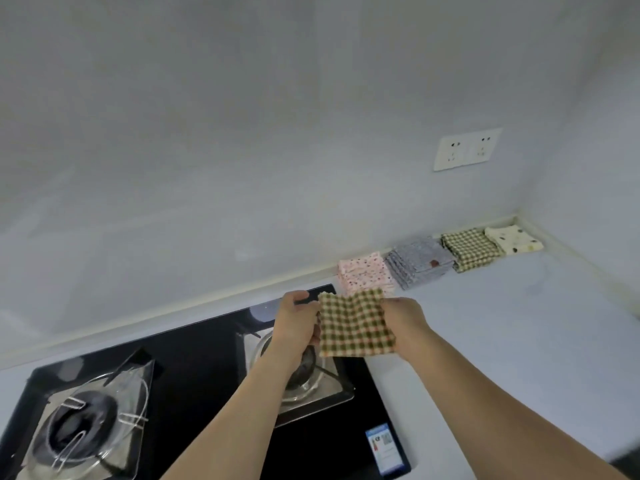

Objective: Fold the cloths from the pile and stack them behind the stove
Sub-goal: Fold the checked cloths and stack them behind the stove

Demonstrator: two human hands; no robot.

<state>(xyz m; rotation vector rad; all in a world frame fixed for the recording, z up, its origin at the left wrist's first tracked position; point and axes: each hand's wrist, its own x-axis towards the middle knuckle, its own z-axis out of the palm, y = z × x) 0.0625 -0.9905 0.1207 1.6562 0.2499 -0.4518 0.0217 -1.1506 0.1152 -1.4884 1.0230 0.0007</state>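
Note:
A green-and-cream checked cloth point(353, 323) hangs in the air above the right burner of the black gas stove point(194, 368). My left hand point(296, 323) grips its left edge and my right hand point(403, 323) grips its right edge. Along the back wall, right of the stove, lie folded cloths in a row: a pink flowered stack point(365, 271), a grey patterned stack point(419, 263), a green checked stack point(471, 249) and a cream spotted cloth point(514, 240). No unfolded pile is in view.
The stove has two burners, left point(83, 424) and right point(304, 372). A blue label point(386, 448) sits at its front right corner. A wall socket point(465, 148) is above the counter point(502, 323), which ends at a side wall on the right.

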